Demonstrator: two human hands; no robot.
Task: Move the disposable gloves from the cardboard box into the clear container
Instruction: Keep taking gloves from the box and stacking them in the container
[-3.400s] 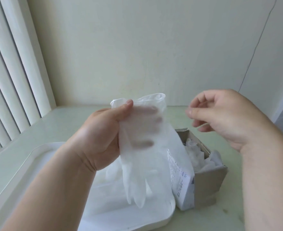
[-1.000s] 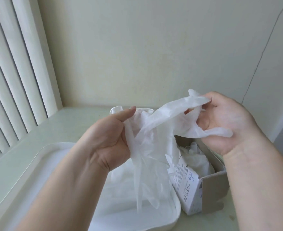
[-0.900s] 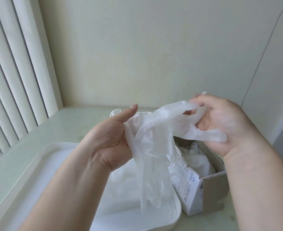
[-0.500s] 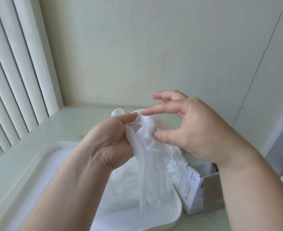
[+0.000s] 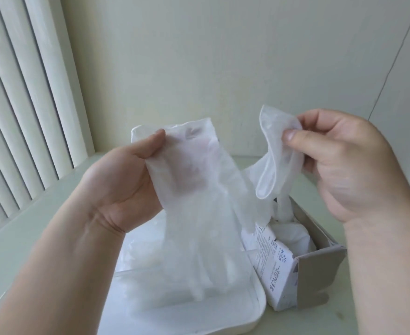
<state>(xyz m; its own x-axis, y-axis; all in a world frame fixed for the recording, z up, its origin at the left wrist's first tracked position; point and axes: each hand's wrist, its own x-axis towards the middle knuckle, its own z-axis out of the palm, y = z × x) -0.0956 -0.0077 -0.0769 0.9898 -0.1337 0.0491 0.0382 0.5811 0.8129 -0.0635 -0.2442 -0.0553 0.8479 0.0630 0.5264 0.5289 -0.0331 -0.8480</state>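
Over the clear container (image 5: 295,305), the left hand (image 5: 126,187) pinches gathered gloves (image 5: 194,189) by their cuffs so they hang straight, while the right hand (image 5: 344,165) pinches a single glove (image 5: 276,160) trailing from the cardboard box (image 5: 320,279) at its right edge

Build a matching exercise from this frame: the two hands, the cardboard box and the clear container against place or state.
1 cardboard box
2 left hand
3 clear container
4 right hand

A grips a bunch of gloves
B pinches a single glove
C stands open, right of the container
D lies under that bunch

Pairs: 1-C, 2-A, 3-D, 4-B
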